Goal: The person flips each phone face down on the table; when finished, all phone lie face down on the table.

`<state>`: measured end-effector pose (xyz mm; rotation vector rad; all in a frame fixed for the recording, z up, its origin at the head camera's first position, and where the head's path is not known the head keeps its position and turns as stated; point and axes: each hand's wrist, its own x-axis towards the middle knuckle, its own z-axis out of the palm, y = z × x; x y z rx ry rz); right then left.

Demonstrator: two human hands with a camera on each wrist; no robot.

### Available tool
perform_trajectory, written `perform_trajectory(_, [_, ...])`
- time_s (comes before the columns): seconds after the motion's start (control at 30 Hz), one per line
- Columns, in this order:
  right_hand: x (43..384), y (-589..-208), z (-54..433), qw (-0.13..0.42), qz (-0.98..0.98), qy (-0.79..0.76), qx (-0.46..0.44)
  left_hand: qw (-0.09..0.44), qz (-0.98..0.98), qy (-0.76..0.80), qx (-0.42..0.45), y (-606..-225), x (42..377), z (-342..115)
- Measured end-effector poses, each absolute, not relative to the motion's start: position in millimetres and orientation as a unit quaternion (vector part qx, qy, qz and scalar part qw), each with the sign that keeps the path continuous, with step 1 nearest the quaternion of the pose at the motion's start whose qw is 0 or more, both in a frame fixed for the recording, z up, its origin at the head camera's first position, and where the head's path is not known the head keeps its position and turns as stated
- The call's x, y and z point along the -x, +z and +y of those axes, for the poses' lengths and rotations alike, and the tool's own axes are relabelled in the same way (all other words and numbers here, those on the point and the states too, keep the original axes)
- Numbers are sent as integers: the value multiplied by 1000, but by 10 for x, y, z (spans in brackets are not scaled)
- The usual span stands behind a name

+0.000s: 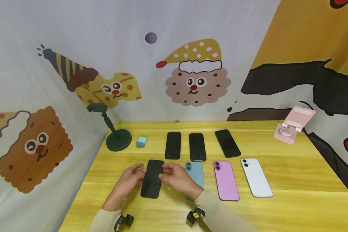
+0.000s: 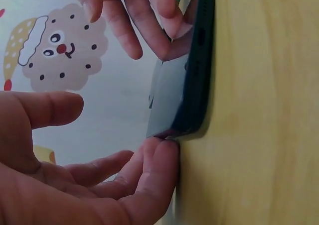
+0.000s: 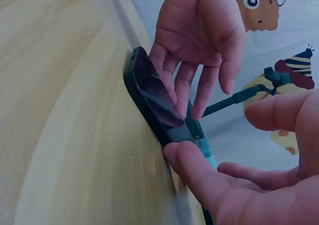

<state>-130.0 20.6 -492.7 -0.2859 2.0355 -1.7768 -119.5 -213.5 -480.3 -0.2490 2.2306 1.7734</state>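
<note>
A dark phone (image 1: 151,179) lies screen up between the two hands, near the front of the wooden table. At its left long edge is the left hand (image 1: 129,179), its fingertips touching the side and its thumb (image 2: 57,108) raised clear. The right hand (image 1: 178,178) touches the opposite edge with its fingertips, its thumb (image 3: 274,110) also lifted away. Neither hand curls round the phone. The phone's bottom edge with its port (image 2: 201,36) shows in the left wrist view. Partly behind the right hand and forearm lies a blue phone (image 1: 198,174), back up.
Three black phones (image 1: 173,145) lie in a row behind. A pink phone (image 1: 227,180) and a white phone (image 1: 256,177) lie to the right. A green stand (image 1: 119,140), a blue charger (image 1: 141,141) and a pink folding stand (image 1: 290,129) are further back, before a printed curtain (image 1: 110,32).
</note>
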Motion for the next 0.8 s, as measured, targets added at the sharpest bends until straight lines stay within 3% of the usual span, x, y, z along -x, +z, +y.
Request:
perform_trajectory(0.43, [1290,-4938,200,218,723,-648,96,121,750,648,59,-4727,1170,-2100])
perform_trajectory(0.8, [1342,-4905,202,187,787,-575,126,157,730,665,6,-4754,1217,-2027])
